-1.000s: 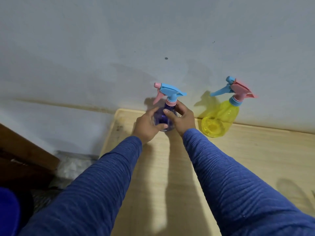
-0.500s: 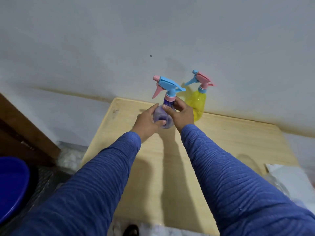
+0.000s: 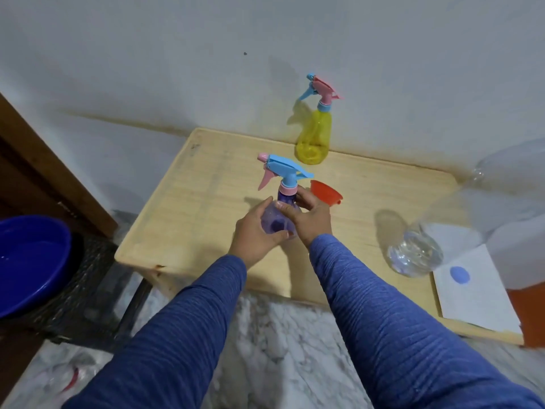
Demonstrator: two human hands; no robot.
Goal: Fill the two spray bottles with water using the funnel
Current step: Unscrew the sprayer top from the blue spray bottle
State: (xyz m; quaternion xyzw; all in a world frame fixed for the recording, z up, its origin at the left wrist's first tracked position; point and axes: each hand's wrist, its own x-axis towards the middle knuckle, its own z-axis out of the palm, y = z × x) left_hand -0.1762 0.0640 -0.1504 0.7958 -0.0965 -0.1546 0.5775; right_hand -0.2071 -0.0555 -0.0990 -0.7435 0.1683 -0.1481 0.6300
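Both arms in blue sleeves reach forward over the near edge of the table (image 3: 188, 202), the left hand (image 3: 255, 234) cupping the purple spray bottle (image 3: 278, 219) from the left with thumb curled underneath, the right hand (image 3: 309, 219) wrapping its fingers round the neck and shoulder.

Pale wooden table (image 3: 206, 184) mid-frame against stained white wall (image 3: 147, 54); marbled floor (image 3: 277, 335) below; brown wooden furniture (image 3: 44, 160) at left edge.
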